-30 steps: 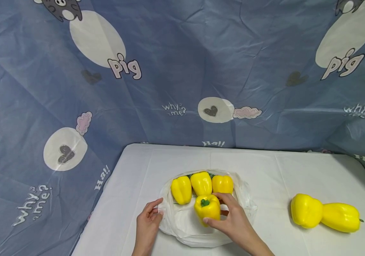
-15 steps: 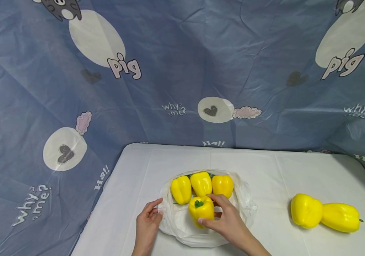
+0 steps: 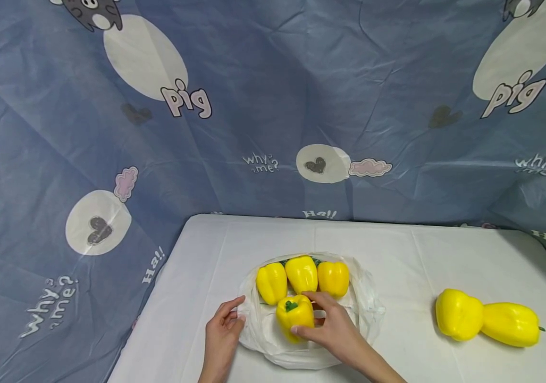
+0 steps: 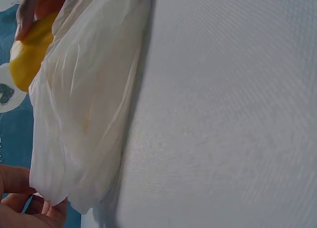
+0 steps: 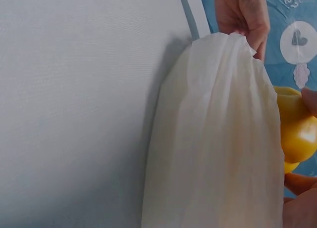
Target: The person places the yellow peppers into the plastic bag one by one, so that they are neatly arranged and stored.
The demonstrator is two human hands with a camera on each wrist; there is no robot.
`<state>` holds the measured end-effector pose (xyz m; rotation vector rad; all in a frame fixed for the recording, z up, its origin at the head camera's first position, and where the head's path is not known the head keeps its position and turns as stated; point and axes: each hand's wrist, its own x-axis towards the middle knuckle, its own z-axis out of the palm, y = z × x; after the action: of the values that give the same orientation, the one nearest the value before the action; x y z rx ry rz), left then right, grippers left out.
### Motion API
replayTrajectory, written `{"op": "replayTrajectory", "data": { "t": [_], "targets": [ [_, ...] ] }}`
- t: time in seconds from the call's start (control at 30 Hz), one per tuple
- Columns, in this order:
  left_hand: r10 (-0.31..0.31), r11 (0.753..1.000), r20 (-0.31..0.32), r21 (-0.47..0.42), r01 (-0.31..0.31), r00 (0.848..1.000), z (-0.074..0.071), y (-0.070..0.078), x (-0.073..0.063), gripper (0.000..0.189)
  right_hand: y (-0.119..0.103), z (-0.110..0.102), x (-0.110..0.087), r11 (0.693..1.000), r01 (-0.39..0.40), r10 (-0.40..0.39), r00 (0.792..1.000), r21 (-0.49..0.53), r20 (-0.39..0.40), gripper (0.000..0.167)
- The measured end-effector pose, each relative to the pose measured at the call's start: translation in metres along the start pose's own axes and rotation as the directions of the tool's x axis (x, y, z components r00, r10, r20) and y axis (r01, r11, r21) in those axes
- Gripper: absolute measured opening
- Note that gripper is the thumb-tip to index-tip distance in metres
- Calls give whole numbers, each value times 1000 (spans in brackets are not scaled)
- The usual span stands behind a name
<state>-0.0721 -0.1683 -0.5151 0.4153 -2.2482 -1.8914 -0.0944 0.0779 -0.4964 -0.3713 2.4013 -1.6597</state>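
Observation:
In the head view my right hand (image 3: 337, 330) grips a yellow bell pepper (image 3: 294, 317), thumb on the near side and fingers on the far side. Its green stem faces up, and it is over the mouth of a white plastic bag (image 3: 277, 357). Three more yellow peppers (image 3: 302, 274) lie side by side at the back of the bag. My left hand (image 3: 225, 332) pinches the bag's left rim between thumb and fingers. From the left wrist, the bag's wall (image 4: 89, 104) hides most of the held pepper (image 4: 30, 60). The right wrist view shows that pepper (image 5: 297, 126) beyond the bag's edge.
Two yellow peppers lie end to end on the white table (image 3: 411, 266) to the right, a blocky one (image 3: 458, 314) and a longer one (image 3: 511, 325) with its stem pointing right. A blue printed cloth (image 3: 253, 106) hangs behind the table.
My right hand has carried the pepper left and slightly toward me over the bag's mouth. The left hand stays at the bag's rim, and the other peppers have not moved.

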Motion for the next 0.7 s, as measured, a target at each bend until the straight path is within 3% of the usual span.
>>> {"op": "replayTrajectory", "data": {
  "t": [0.5, 0.7],
  "targets": [
    [4, 999, 22, -38, -3, 1000, 0, 3, -1, 42, 3, 8, 9, 1000, -2, 1, 997, 7, 78, 78],
    [-9, 1000, 20, -27, 10, 1000, 0, 4, 0, 41, 5, 13, 12, 999, -42, 40, 993, 9, 107, 76]
  ]
}}
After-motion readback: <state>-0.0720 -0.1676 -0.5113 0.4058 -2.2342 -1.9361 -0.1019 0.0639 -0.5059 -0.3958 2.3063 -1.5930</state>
